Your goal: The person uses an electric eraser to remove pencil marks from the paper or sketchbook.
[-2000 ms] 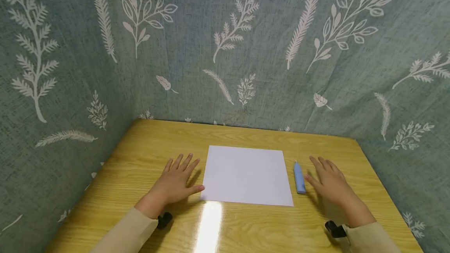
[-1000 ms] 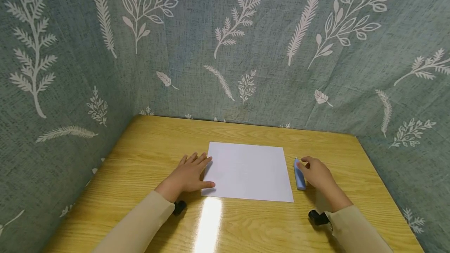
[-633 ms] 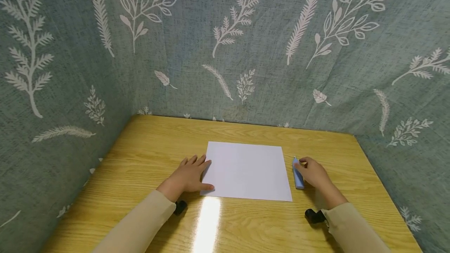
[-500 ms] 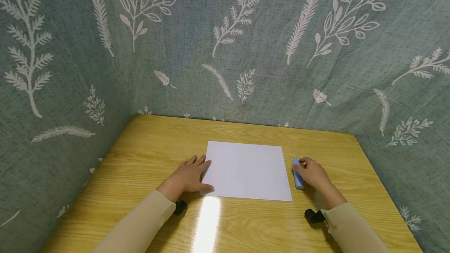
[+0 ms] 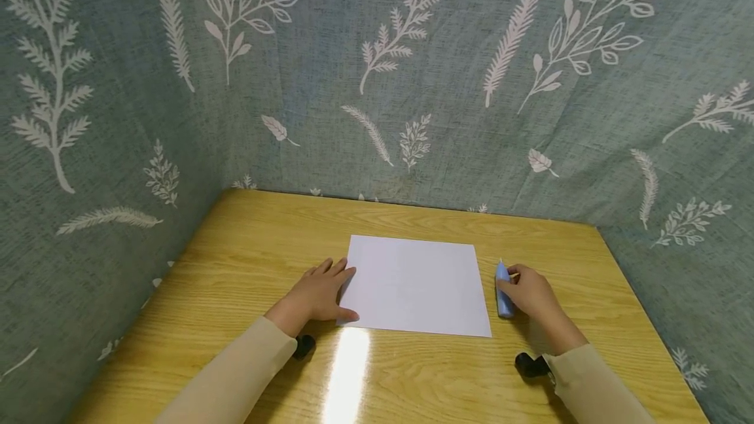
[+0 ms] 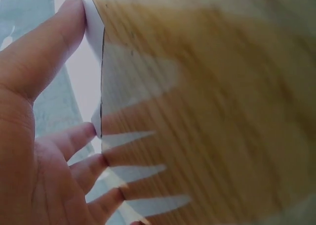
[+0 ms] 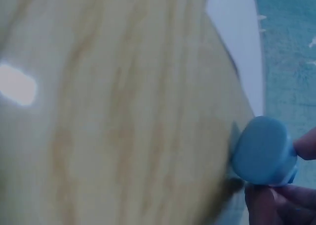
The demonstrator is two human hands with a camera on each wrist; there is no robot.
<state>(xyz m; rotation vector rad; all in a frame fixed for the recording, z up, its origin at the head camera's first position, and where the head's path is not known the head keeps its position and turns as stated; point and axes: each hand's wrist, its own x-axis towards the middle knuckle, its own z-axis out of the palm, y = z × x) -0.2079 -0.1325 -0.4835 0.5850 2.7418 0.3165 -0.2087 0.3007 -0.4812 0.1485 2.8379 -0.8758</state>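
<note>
A blue, tapered, pen-like tool with a thin pale tip is just right of a white sheet of paper. My right hand pinches it around the middle between thumb and fingers. From the right wrist view, the tool's rounded oval end faces the camera, with fingertips against its side. My left hand rests over the paper's left edge, fingers spread. In the left wrist view the thumb lies along the sheet's near corner, and the other fingertips touch the tabletop or paper edge.
The wooden tabletop has a bright light reflection in front of the paper. Grey-green leaf-patterned cloth hangs behind the table and along both sides. A small black camera sits under each wrist.
My left hand came right and down onto the paper's left edge. My right hand closed around the blue tool, whose tip has shifted slightly right, away from the sheet.
</note>
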